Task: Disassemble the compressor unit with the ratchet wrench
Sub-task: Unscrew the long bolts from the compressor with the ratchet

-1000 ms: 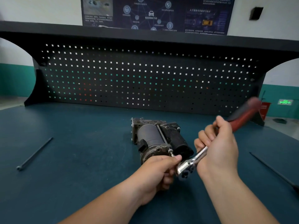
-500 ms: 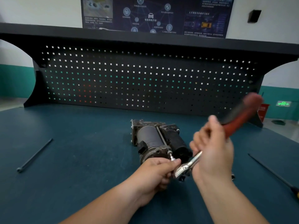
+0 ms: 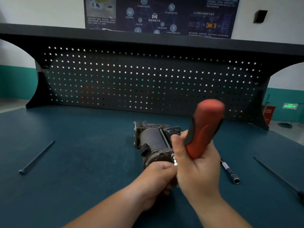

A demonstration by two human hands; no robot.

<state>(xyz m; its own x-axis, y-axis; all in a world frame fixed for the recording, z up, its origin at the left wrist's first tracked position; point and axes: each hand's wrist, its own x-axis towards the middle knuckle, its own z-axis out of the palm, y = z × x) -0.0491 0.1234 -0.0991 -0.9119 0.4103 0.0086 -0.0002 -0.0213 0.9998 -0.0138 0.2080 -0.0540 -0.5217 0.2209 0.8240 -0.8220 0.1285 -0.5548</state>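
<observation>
The dark, worn compressor unit point(image 3: 152, 140) lies on the blue-green bench, its round end facing me. My right hand point(image 3: 196, 168) grips the ratchet wrench point(image 3: 203, 129) by its red and black handle, which stands nearly upright in front of the unit. The wrench head is hidden behind my hands. My left hand point(image 3: 158, 178) is curled just below the unit's near end, its fingers pinched at a small silver socket or bolt end point(image 3: 174, 161) that sticks out of the housing.
A long dark bolt point(image 3: 37, 157) lies on the bench at the left. An extension bar with a socket point(image 3: 230, 171) lies right of my hands, and a long thin rod point(image 3: 278, 177) further right. A black pegboard point(image 3: 148, 83) closes off the back.
My right hand has swung the wrench handle from pointing far right to nearly upright and moved left, close against my left hand. The extension bar on the right has come into view.
</observation>
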